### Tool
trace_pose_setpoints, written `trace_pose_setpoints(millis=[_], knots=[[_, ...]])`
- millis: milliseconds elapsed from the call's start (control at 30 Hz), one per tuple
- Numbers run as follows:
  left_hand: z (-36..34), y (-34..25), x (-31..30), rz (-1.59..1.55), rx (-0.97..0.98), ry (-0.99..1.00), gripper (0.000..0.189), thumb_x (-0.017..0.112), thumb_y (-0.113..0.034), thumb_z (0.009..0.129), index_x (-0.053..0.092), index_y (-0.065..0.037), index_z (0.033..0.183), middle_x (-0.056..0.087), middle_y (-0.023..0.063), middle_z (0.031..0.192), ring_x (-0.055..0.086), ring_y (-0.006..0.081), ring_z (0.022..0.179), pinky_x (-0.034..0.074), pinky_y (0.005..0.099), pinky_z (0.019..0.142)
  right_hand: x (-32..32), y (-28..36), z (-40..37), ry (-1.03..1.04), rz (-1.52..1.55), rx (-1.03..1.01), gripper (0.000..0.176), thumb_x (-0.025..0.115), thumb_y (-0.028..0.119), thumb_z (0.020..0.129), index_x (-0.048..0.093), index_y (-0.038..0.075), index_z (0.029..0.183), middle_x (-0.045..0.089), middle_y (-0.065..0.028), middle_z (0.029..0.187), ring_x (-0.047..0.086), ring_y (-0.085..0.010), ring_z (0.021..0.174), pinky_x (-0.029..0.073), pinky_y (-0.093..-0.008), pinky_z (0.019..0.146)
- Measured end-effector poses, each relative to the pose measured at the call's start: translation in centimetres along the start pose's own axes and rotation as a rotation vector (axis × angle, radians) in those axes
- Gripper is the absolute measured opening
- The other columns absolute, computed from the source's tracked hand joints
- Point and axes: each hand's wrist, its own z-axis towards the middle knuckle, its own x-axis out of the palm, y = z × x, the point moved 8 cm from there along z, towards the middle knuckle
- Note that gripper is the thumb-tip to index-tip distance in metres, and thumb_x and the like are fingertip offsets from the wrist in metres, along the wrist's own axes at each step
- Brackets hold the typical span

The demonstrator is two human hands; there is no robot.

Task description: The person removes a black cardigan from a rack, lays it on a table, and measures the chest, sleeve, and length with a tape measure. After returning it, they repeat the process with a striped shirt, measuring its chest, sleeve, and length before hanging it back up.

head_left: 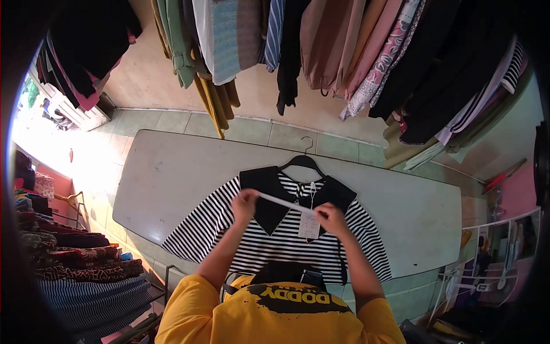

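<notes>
A black-and-white striped top (258, 243) with a wide black collar (258, 182) lies on the grey table (183, 178). Its black hanger (303, 162) has a metal hook that points away from me. Above the collar, my left hand (245, 205) and my right hand (330, 218) hold the two ends of a narrow white strip (285, 202), stretched between them. The fingers of both hands are closed on it. A white paper tag (309, 226) with small print lies on the top's front, just left of my right hand.
Many garments (338, 46) hang along the wall beyond the table. Folded clothes (91, 258) are stacked at the left, near a bright doorway (57, 114). A white wire rack (504, 246) stands at the right. Floor tiles surround the table.
</notes>
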Motion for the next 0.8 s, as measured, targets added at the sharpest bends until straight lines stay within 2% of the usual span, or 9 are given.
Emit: trace_pose_setpoints(millis=[33,67,100,200,400,467,500,700,800], knots=[[1.9,0.1,-1.9,0.087,0.134,-0.146,0.014,0.065,-0.02,0.075,0.066,-0.007,0.078,0.055,0.0046,0.056,0.047,0.0128,0.049,0.04,0.0268,0.05,-1.4,-1.3,0.2,-0.024,-0.011,0.016,0.015,0.061,0.016,0.075,0.063,0.005,0.084,0.058,-0.0096,0.077,0.058,-0.0218,0.064,0.046,-0.0291,0.058],[4.1,2.7,-2.8,0.093,0.021,-0.185,0.016,0.066,-0.023,0.074,0.067,-0.007,0.078,0.055,0.0062,0.055,0.049,0.0153,0.051,0.041,0.0292,0.052,-2.8,-2.1,0.3,-0.04,-0.02,0.039,0.015,0.061,0.016,0.074,0.063,0.004,0.083,0.058,-0.0091,0.076,0.058,-0.0209,0.063,0.045,-0.0288,0.057],[4.6,1.4,-4.1,0.211,-0.11,-0.225,0.016,0.067,-0.023,0.073,0.067,-0.008,0.078,0.059,0.0078,0.06,0.054,0.0155,0.056,0.043,0.0284,0.057,-3.8,-3.1,0.3,-0.069,-0.04,0.064,0.015,0.062,0.016,0.074,0.063,0.005,0.083,0.057,-0.0087,0.075,0.056,-0.0199,0.061,0.045,-0.0289,0.056],[7.4,1.6,-3.7,0.175,-0.042,-0.148,0.017,0.067,-0.022,0.072,0.067,-0.006,0.08,0.062,0.0095,0.065,0.058,0.0168,0.059,0.045,0.0272,0.06,-5.0,-4.6,0.5,-0.106,-0.039,0.093,0.015,0.062,0.017,0.074,0.063,0.005,0.083,0.057,-0.0083,0.073,0.055,-0.0195,0.06,0.043,-0.0288,0.055],[9.6,3.8,-2.0,0.169,-0.093,-0.031,0.018,0.069,-0.018,0.072,0.067,-0.003,0.081,0.064,0.0073,0.07,0.059,0.0144,0.061,0.045,0.0255,0.062,-3.9,-5.3,0.6,-0.032,-0.079,0.118,0.017,0.061,0.019,0.075,0.064,0.006,0.084,0.057,-0.0092,0.073,0.057,-0.0223,0.065,0.044,-0.0304,0.058],[9.9,5.5,-1.7,-0.12,-0.228,0.028,0.017,0.07,-0.015,0.072,0.066,-0.001,0.08,0.064,0.0039,0.071,0.056,0.0105,0.063,0.044,0.0231,0.063,-5.0,-5.9,0.5,-0.05,-0.058,0.13,0.017,0.061,0.02,0.075,0.064,0.006,0.085,0.057,-0.0092,0.074,0.057,-0.0223,0.065,0.045,-0.0303,0.059],[10.1,5.9,-1.6,-0.119,-0.229,0.045,0.017,0.07,-0.015,0.072,0.066,-0.001,0.08,0.064,0.0039,0.071,0.056,0.0105,0.063,0.044,0.0231,0.063,-5.4,-6.1,0.6,-0.055,-0.029,0.122,0.017,0.061,0.021,0.075,0.065,0.007,0.085,0.058,-0.0092,0.074,0.057,-0.0224,0.066,0.045,-0.0302,0.06],[10.2,6.3,-2.1,-0.203,-0.309,0.012,0.014,0.071,-0.01,0.072,0.064,0.001,0.078,0.061,0.0016,0.072,0.053,0.0076,0.067,0.042,0.0205,0.065,-12.4,-11.7,0.4,-0.157,-0.206,0.358,0.019,0.061,0.026,0.073,0.066,0.01,0.083,0.061,-0.0113,0.081,0.06,-0.0255,0.072,0.047,-0.032,0.068],[10.1,6.1,-1.9,-0.218,-0.304,0.021,0.015,0.071,-0.009,0.072,0.063,0.001,0.079,0.062,0.002,0.074,0.053,0.0077,0.067,0.042,0.0197,0.065,-11.9,-14.1,0.3,-0.099,-0.088,0.423,0.021,0.061,0.024,0.074,0.066,0.007,0.086,0.064,-0.0107,0.079,0.06,-0.0209,0.072,0.047,-0.029,0.068]])
